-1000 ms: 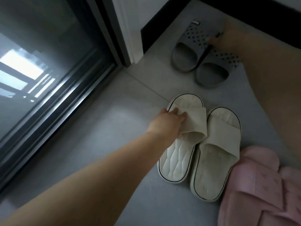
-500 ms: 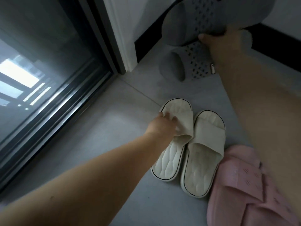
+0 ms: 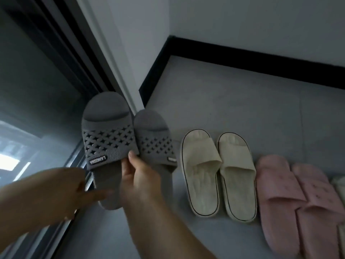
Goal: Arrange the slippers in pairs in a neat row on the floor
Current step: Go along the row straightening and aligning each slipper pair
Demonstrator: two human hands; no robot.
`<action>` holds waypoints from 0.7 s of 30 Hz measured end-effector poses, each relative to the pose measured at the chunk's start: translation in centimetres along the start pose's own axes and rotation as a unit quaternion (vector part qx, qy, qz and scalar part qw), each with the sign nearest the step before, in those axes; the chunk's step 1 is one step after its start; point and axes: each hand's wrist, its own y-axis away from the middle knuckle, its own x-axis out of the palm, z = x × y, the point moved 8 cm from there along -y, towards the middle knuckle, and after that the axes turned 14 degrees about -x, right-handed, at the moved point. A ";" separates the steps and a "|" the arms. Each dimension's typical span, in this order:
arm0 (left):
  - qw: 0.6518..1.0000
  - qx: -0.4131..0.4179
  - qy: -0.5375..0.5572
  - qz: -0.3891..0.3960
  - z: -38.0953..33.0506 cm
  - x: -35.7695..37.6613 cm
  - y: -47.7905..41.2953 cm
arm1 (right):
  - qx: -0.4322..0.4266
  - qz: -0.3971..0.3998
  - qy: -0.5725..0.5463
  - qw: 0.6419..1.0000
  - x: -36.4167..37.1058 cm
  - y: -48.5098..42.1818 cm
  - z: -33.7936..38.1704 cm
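We see the right hand (image 3: 139, 179) gripping a pair of grey slippers (image 3: 127, 139) together, thumb pressed on the strap edges between the two, fingers hidden beneath the soles. The pair is held up off the floor (image 3: 242, 113), in front of the corner where a white door frame (image 3: 104, 43) meets the dark glass sliding door (image 3: 33, 90). Each grey slipper has a wide strap pierced with rows of small star-shaped holes, a smooth darker footbed showing at the toe, and a small dark label with pale lettering at the strap's near edge; the left one of the pair looks larger and nearer to us, its heel hanging down past the hand. The left hand (image 3: 74, 191) is blurred, fingers spread and loose, just beside that heel; we cannot tell whether it touches the sole, and it clasps nothing we can make out. On the floor to the right lie the cream slippers (image 3: 218, 171), side by side with dark piping round the soles, and just beyond them the pink slippers (image 3: 302, 202), also paired, toes toward the black skirting board (image 3: 261, 62). A sliver of another pale slipper (image 3: 340, 186) shows at the right edge.
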 end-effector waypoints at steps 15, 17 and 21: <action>0.985 0.062 -0.122 -0.103 -3.4 7.0 -8.4 | -0.024 -0.012 0.555 0.832 -7.8 -5.4 2.8; 0.984 0.052 -0.132 -0.110 -3.5 6.7 -9.1 | -0.065 0.026 0.658 0.750 -7.7 -6.0 4.4; 0.980 0.106 -0.126 -0.108 -4.5 6.5 -9.9 | -0.141 0.014 0.528 0.837 -7.9 -6.4 6.2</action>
